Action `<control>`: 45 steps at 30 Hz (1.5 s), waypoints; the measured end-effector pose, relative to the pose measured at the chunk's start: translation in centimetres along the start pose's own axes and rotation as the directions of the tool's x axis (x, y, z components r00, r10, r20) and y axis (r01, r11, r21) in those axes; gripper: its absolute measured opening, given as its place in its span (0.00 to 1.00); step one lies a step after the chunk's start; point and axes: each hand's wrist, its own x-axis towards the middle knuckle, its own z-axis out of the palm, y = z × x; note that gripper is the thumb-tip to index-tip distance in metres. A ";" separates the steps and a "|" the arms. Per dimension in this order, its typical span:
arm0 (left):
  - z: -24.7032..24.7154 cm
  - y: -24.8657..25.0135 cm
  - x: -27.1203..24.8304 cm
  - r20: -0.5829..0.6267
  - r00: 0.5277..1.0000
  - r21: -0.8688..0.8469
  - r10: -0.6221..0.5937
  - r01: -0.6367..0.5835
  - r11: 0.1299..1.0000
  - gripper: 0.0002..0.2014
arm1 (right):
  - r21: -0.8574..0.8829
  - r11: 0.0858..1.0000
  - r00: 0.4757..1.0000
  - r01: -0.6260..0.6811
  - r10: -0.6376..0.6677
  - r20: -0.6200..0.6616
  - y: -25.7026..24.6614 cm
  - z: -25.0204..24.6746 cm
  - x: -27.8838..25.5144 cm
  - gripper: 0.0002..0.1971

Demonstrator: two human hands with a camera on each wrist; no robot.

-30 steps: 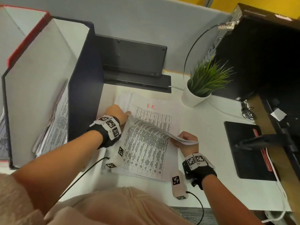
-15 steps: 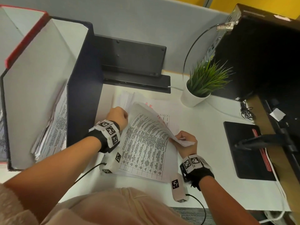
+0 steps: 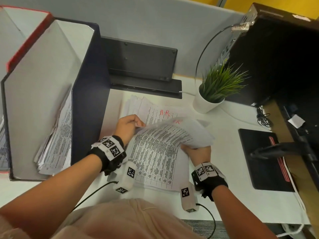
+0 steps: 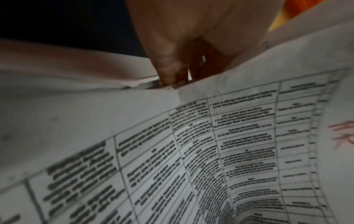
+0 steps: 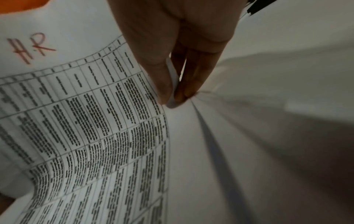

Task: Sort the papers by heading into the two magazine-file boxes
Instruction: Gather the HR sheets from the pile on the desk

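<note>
White desk (image 3: 233, 169) against a grey partition was recorded, with two file boxes standing at its left: a navy box (image 3: 89, 94) already holding printed sheets, and a red-edged box (image 3: 25, 38) behind it, its contents mostly out of view. A pile (image 3: 155, 166) of printed tables lay flat on the desk between the forearms; a sheet further back in it was marked "HR" in red.

One sheet (image 3: 172, 133) was held lifted and bowed above the pile. Its left edge was pinched by the left hand (image 3: 127, 125), fingers curled, thumb on the edge as seen from the left wrist view (image 4: 168, 72). Its right edge was pinched narrowly between thumb and fingertips of the right hand (image 3: 198, 150), confirmed in the right wrist view (image 5: 172, 75). A red "HR" heading (image 5: 30, 47) was legible on the lifted sheet in that view.

Step judged in hand: separating the top sheet from the pile and reading its heading. Which box takes HR could not be determined; no labels were visible.

Next move, as judged: the sheet would need to be freed fully from the pile, turned upright and carried left to the matching box, then slid in beside the sheets already there. Care would be called for, since the thin sheet was bowed and might crease or drag a neighbour along.

A potted plant (image 3: 215, 88) stood near the pile's far right corner.
</note>
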 end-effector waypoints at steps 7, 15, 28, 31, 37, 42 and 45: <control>-0.6 0.5 2.3 -0.095 0.985 -0.003 -0.143 0.143 0.990 0.15 | -0.075 0.997 0.998 -0.034 0.038 0.059 -0.4 -0.3 -0.3 0.09; -1.3 1.9 3.6 -0.106 0.926 0.362 -0.364 0.376 0.853 0.18 | 0.079 0.997 0.998 0.010 -0.015 0.060 -0.7 -0.4 -0.5 0.21; 0.0 0.0 2.6 -0.100 0.995 0.442 -0.026 0.068 0.895 0.11 | 0.400 0.877 0.963 -0.268 0.261 0.072 -1.6 -0.5 0.2 0.19; 0.2 -0.1 2.0 -0.127 0.991 0.348 0.035 0.011 0.937 0.07 | 0.386 0.895 0.974 -0.225 0.205 0.092 -1.2 -0.7 0.4 0.25; 0.1 0.2 1.2 -0.079 0.996 0.124 -0.039 0.049 0.991 0.19 | -0.186 0.982 1.000 0.017 -0.019 -0.010 -0.4 -0.7 0.5 0.18; 0.0 0.6 0.9 -0.002 0.998 0.016 -0.065 0.065 0.998 0.19 | 0.033 0.999 1.000 -0.021 0.020 0.016 -0.3 -0.9 0.1 0.30; -0.3 1.2 1.8 -0.028 0.986 0.007 -0.166 0.166 0.986 0.19 | -0.087 0.994 0.997 -0.066 0.070 0.044 -0.4 -0.7 0.2 0.14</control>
